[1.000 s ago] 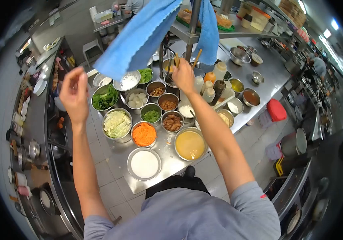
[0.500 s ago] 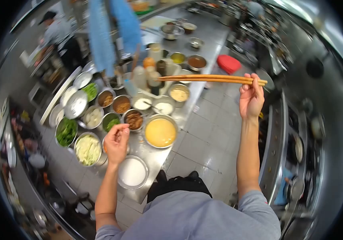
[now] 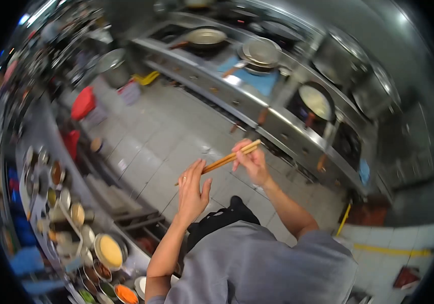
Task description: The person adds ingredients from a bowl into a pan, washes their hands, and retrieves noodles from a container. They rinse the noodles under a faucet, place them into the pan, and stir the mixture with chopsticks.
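Long wooden chopsticks (image 3: 223,161) lie aslant in front of my body, gripped near their thick end by my right hand (image 3: 252,164), whose fingers are closed around them. My left hand (image 3: 191,188), a ring on one finger, has its fingers stretched out and the thumb apart. It overlaps the chopsticks toward their thin end, covering part of them. Past my right hand runs the stove, where a dark pan (image 3: 318,101) holds something pale yellow. A second pan (image 3: 206,37) with a brown handle stands farther along it.
Stacked pans (image 3: 261,53) rest by a blue cloth (image 3: 262,82) on the stove, with tall pots (image 3: 338,55) behind. Lower left, the counter bears a bowl of yellow liquid (image 3: 110,251) and an orange-filled bowl (image 3: 126,294). A red object (image 3: 84,103) is across the tiled floor (image 3: 148,137).
My body and view have turned from the counter of bowls toward the stove. Both hands have come closer together, and my left hand's bent fingers have straightened over the chopsticks.
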